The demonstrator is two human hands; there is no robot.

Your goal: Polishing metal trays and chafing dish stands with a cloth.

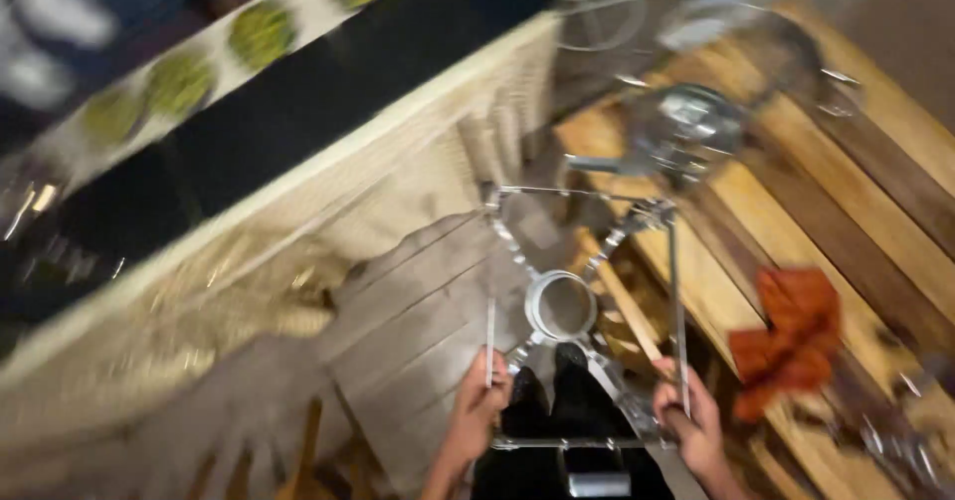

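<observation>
Left hand [477, 400]: grasping metal frame [587, 311] rod.
Right hand [686, 420]: clenched on frame's side rod.
Technique: keep both grips level, steady.
Nearby: orange cloth [791, 341].

Square metal frame [582, 311] with central ring and diagonal struts held from below. Left hand [479, 400] gripped on short left rod; right hand [686, 415] wrapped round right side bar. Orange cloth [791, 336] laid on slatted wooden table [875, 201], just right of frame. Picture motion-blurred.
</observation>
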